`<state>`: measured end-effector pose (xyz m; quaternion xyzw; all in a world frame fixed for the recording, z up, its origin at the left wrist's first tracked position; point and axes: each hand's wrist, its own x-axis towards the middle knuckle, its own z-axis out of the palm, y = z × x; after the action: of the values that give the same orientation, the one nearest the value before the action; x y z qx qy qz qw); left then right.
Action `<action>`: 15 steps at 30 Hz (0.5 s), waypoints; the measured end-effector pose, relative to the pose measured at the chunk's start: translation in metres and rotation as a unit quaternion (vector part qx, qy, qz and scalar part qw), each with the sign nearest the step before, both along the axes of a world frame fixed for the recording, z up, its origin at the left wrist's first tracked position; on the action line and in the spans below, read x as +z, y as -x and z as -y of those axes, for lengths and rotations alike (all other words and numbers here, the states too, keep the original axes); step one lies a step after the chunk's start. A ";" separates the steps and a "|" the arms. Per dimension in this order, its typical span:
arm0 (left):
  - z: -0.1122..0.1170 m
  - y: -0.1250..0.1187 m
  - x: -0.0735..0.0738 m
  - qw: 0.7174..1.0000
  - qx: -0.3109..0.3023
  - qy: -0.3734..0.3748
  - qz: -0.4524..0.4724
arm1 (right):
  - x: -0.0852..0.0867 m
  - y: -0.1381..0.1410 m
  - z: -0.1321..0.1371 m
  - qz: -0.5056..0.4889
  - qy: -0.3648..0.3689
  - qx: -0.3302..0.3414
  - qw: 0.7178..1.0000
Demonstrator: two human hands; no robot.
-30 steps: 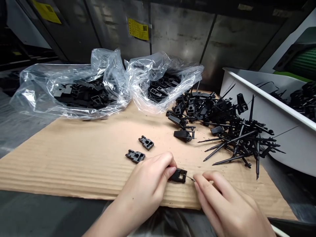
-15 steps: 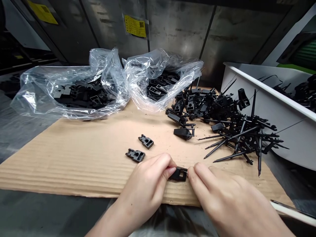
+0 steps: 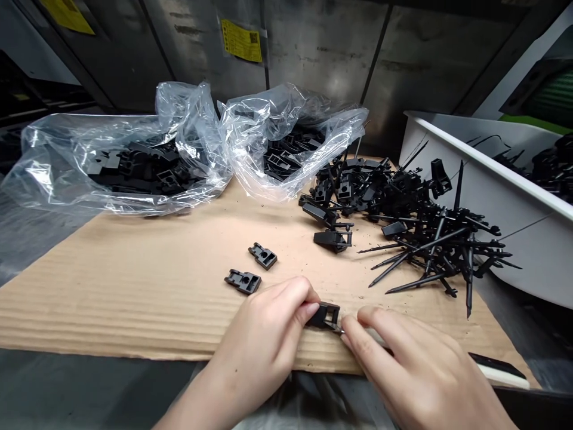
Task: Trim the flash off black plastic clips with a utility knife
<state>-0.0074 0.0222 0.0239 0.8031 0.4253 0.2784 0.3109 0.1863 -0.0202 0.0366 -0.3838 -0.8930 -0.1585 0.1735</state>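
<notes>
My left hand [image 3: 264, 325] pinches a black plastic clip [image 3: 323, 315] at the near edge of the corrugated cardboard sheet [image 3: 134, 310]. My right hand [image 3: 403, 364] sits just right of that clip, its fingertips around a thin pointed pin [image 3: 341, 329] at the clip's end. Most of the pin is hidden by those fingers. Two matching clips [image 3: 262, 256] [image 3: 243, 281] lie loose to the left, near my left hand. Farther off stands a heap of black spiked plastic parts [image 3: 416, 233].
Two clear plastic bags [image 3: 116, 161] [image 3: 286, 143] full of black parts lie at the back of the cardboard. A white bin [image 3: 492, 161] holding black parts stands at right, before a steel wall with a yellow label [image 3: 242, 40]. A black-and-white strip [image 3: 499, 369] lies at lower right.
My right fingers have closed in on the clip's end, hiding more of the thin pin. The clip stays in my left hand. The whole view has shifted slightly.
</notes>
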 end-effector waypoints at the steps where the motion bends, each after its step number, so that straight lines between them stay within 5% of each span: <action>1: 0.000 0.000 0.001 1.000 0.000 0.001 -0.001 | 0.001 0.000 -0.001 -0.007 -0.008 0.000 1.000; 15: 0.000 -0.001 0.003 1.000 0.009 -0.010 0.006 | 0.000 0.001 0.000 0.007 -0.011 -0.011 1.000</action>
<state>-0.0063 0.0225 0.0267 0.8003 0.4281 0.2907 0.3030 0.1857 -0.0199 0.0370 -0.3904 -0.8882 -0.1731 0.1695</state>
